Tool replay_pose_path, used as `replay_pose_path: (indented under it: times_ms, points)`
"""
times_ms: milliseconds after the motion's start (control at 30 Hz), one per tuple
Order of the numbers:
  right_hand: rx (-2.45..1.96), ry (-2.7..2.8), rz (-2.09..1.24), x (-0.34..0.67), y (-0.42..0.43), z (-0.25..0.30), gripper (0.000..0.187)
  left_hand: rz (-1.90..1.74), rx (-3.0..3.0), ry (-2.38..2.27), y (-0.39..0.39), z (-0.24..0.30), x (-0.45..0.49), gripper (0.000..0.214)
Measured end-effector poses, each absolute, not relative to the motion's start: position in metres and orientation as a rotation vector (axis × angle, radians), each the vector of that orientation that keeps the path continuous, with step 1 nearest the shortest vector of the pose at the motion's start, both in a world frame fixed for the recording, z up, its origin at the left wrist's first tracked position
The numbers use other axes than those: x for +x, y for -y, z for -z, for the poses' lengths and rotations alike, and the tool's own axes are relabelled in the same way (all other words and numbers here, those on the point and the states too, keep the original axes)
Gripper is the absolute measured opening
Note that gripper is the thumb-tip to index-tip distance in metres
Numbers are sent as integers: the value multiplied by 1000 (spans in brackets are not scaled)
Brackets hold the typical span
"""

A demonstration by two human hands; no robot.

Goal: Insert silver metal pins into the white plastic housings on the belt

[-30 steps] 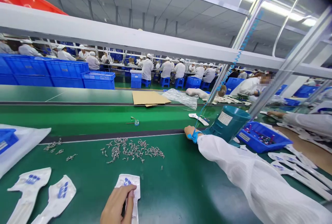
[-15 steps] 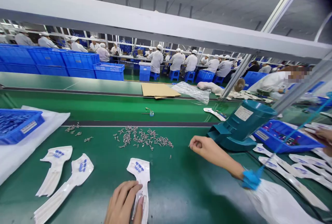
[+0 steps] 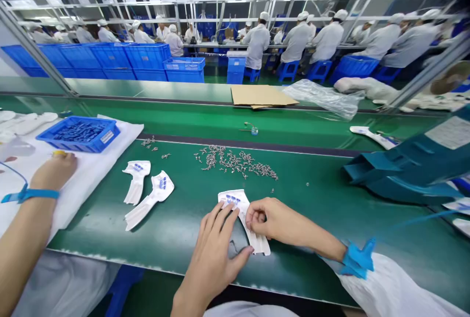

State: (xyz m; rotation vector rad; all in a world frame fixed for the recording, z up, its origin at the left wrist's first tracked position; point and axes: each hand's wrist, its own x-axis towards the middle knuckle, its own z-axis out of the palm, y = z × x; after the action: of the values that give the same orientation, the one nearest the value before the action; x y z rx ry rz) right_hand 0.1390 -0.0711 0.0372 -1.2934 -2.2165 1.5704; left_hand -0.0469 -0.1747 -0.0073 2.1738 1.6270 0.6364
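In front of me a white curved plastic piece (image 3: 234,198) with blue marks on its wide end lies on the green bench. My left hand (image 3: 216,246) is open, its fingers spread with the tips at the piece's left edge. Over the middle of the piece, my right hand (image 3: 271,219) is closed in a pinch; whatever sits between its fingertips is hidden. A blue strap (image 3: 358,259) is around my right wrist. Beyond my hands is a scattered heap of tiny metal parts (image 3: 238,161). Two similar white pieces (image 3: 137,175) lie to the left.
A co-worker's arm (image 3: 44,199) reaches in at left, beside a blue tray (image 3: 101,145) of small blue parts on white sheeting (image 3: 128,131). A teal device (image 3: 396,170) stands at right. Cardboard (image 3: 262,95) and clear plastic (image 3: 323,96) lie at the back.
My right hand has moved left from beside the teal device onto the white piece. My left fingers have spread from around the piece. The view has turned left, bringing the co-worker's arm in.
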Motion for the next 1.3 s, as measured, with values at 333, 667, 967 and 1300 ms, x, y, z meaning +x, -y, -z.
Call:
replay_pose_path:
  times_ms: [333,667,967,1300]
  points:
    - [-1304,2382,-1523,144,68,-30,7,-630,2151,-1661,173,8,-39,72]
    - [-1387,2531,-1328,140,66,-37,8,-605,2216,-1695,173,9,-38,70]
    - [-1403,2457,-1125,183,45,-38,12,-684,2248,-1772,172,21,-40,68]
    - [-1695,2524,-195,284,1,2,21,-661,2277,-1785,172,27,-44,65]
